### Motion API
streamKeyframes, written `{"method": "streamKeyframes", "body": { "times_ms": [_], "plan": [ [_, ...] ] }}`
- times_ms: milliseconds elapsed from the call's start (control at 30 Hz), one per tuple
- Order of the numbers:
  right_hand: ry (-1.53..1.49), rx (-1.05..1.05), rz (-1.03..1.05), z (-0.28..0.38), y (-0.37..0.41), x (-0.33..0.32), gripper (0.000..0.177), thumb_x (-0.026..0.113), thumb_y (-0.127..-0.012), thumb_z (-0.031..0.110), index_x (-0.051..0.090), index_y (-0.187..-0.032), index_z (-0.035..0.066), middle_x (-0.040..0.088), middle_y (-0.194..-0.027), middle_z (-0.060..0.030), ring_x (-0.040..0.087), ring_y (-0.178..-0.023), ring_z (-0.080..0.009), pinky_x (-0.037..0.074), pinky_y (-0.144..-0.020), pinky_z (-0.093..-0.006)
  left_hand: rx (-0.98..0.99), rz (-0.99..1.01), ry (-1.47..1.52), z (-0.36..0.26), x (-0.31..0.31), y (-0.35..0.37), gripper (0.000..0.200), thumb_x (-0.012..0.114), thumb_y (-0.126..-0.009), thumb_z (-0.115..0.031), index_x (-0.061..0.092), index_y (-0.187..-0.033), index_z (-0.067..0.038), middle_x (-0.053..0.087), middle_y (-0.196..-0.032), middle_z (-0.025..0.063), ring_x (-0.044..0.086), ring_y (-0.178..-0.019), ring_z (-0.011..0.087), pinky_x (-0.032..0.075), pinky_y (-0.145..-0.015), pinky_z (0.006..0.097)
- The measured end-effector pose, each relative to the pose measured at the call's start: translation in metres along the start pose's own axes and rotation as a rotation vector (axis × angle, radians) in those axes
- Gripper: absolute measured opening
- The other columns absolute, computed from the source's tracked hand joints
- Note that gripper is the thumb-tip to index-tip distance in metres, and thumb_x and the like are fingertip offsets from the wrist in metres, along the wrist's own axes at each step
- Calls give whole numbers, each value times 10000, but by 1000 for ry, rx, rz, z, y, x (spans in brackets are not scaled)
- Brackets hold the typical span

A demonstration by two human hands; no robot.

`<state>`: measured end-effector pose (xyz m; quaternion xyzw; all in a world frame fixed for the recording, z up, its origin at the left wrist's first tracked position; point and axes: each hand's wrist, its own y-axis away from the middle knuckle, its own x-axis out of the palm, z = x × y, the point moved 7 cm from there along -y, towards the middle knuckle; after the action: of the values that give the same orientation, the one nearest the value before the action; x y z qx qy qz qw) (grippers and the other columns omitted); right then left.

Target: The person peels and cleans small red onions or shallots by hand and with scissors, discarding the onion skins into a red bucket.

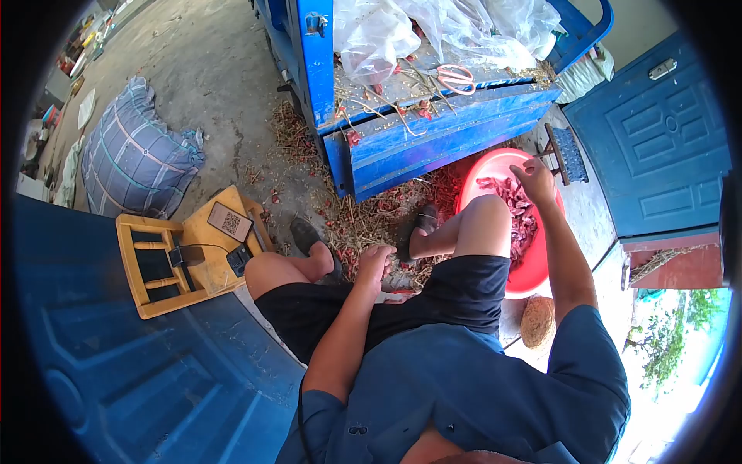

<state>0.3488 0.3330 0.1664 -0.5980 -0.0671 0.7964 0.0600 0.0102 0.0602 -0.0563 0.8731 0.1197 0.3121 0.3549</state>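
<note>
My left hand [375, 264] is closed in front of my lap, between my knees. Whatever its curled fingers hold, if anything, is hidden. Over the far rim of a pink basin [547, 272], my right hand [535, 182] hovers with its fingers apart and nothing visible in them. Dark red, shrivelled pods that look like dried chillies [523, 232] lie in the basin, beside my leg. Pink-handled scissors [456, 79] rest on the bed of a blue cart [448, 139] ahead, among dry stems with red bits.
Clear plastic sheeting [464, 31] lies on the cart bed. Dry stalks [363, 224] litter the floor around my feet. At left, a wooden chair [202, 267] carries a QR-code card [230, 222] and a small black device; a checked sack [139, 155] stands behind. A small stool [568, 155] is beyond the basin.
</note>
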Motion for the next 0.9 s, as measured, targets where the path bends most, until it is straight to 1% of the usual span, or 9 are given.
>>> {"method": "streamKeyframes", "body": {
  "times_ms": [67,233,400,467,633,700,767,833,900],
  "plan": [
    [-90,-74,-66,4,-1,-1,390,776,-814,396,692,-952,42,722,-916,-128,702,-851,-251,538,-756,-392,-11,33,-17,2,9,0,124,626,-881,-188,660,-873,-69,434,-592,-65,390,-455,54,284,-414,217],
    [-419,-366,-26,189,-32,7,240,724,-848,279,692,-956,67,692,-912,-118,674,-789,-301,530,-726,-398,-19,54,-94,3,12,6,156,600,-904,-218,656,-927,-74,433,-610,-72,378,-467,47,266,-415,221],
    [-276,-586,-161,315,-76,36,304,673,-870,277,670,-1096,73,684,-1045,-177,676,-886,-366,530,-810,-458,45,-56,44,-6,-25,23,139,601,-901,-197,654,-928,-71,439,-610,-68,389,-470,52,281,-415,218],
    [-135,-340,22,327,-100,62,269,625,-867,233,694,-1098,114,666,-1175,-137,648,-1056,-342,516,-923,-457,64,-113,86,-14,-42,27,134,601,-901,-190,646,-928,-66,443,-608,-61,407,-473,59,292,-411,221],
    [-99,-391,99,331,-98,73,347,623,-856,229,704,-1191,190,668,-1172,-178,653,-1057,-348,515,-926,-458,101,-145,105,-22,-45,30,146,601,-902,-191,637,-948,-57,442,-607,-60,408,-472,57,294,-408,218],
    [-317,-417,25,318,-102,75,349,663,-835,233,709,-1173,158,679,-1127,-202,655,-1048,-352,524,-910,-438,89,-110,90,-17,-38,24,154,603,-901,-194,634,-955,-52,441,-606,-60,409,-471,57,296,-408,218],
    [-406,-343,113,298,-106,77,380,700,-853,243,687,-1208,109,714,-1067,-128,682,-985,-277,540,-834,-404,53,-62,59,-14,-28,16,169,609,-898,-201,634,-960,-46,437,-604,-59,412,-471,58,302,-410,222],
    [-1123,-21,374,275,-99,85,352,711,-891,263,679,-1196,90,711,-994,-9,657,-890,-148,524,-735,-373,33,-58,23,-10,-20,11,171,611,-895,-192,635,-961,-37,434,-601,-57,417,-472,60,303,-411,223],
    [-1202,26,477,262,-89,68,250,677,-938,272,676,-1140,124,670,-972,66,591,-834,-67,480,-712,-309,33,-52,17,-7,-16,7,138,593,-893,-175,660,-912,-56,448,-608,-62,413,-472,57,302,-417,216]
  ]
}}
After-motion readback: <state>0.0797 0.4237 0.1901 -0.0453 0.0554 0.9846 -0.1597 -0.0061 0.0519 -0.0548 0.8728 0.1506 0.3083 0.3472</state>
